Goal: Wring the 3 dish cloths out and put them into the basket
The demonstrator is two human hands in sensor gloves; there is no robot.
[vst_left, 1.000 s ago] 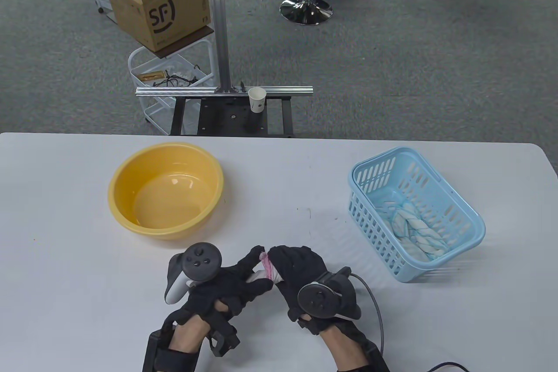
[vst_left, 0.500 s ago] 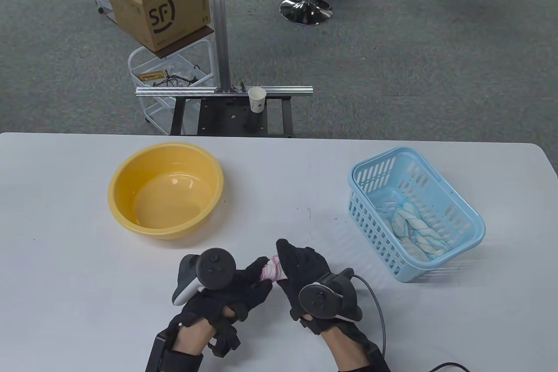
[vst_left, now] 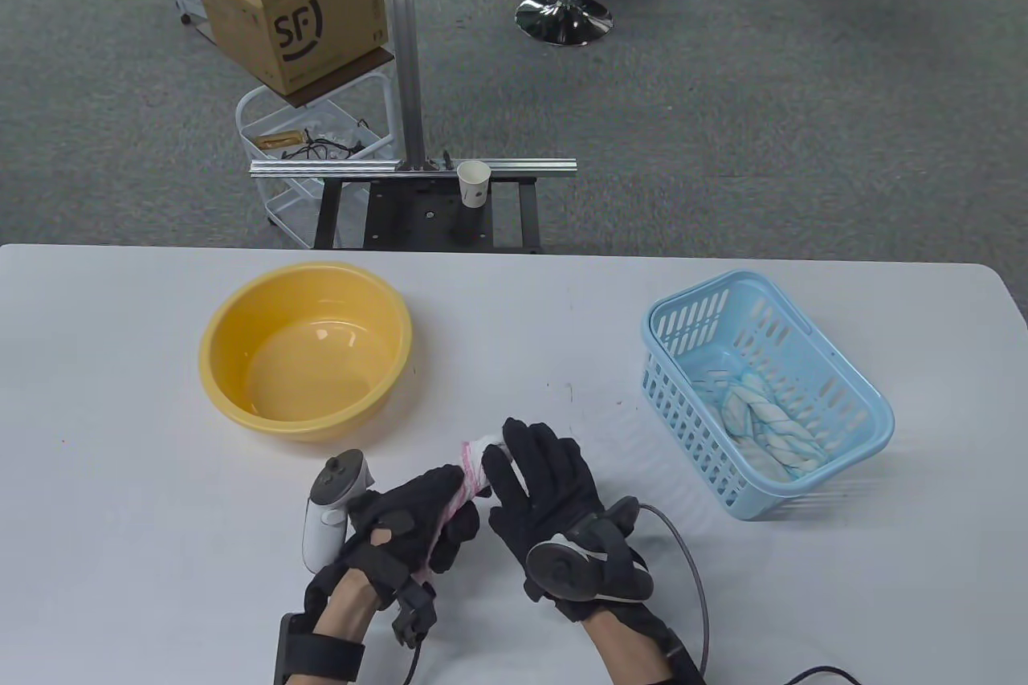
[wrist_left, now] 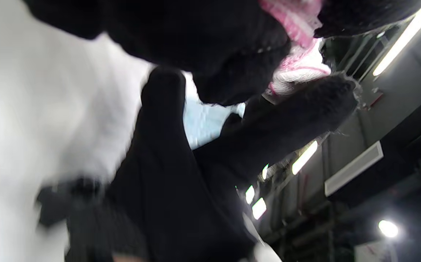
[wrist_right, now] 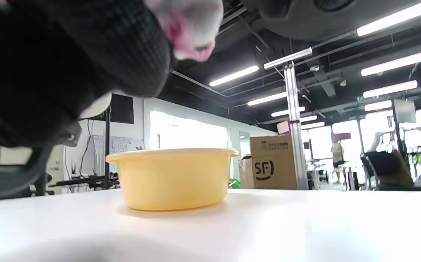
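Observation:
A pink-and-white dish cloth point(vst_left: 474, 470), twisted into a roll, is held between both hands near the table's front middle. My left hand point(vst_left: 422, 512) grips its lower part with curled fingers, and pink cloth shows along the knuckles. My right hand point(vst_left: 536, 476) holds the upper end, which pokes out beside the fingers. The left wrist view shows the cloth point(wrist_left: 293, 69) squeezed between black gloves; the right wrist view shows its tip point(wrist_right: 190, 31). The light blue basket point(vst_left: 883, 416) stands to the right with twisted blue-and-white cloths point(vst_left: 763, 424) inside.
A yellow basin point(vst_left: 215, 364) sits at the left middle of the table, also seen as the basin point(wrist_right: 174, 178) in the right wrist view. The white table point(vst_left: 120, 476) ends just beyond it. A cable point(vst_left: 695, 564) trails from my right wrist.
My left hand has rolled over, its tracker swinging to the left side. The right hand has turned the other way and shifted slightly left. The cloth between them is twisted tighter and shows more.

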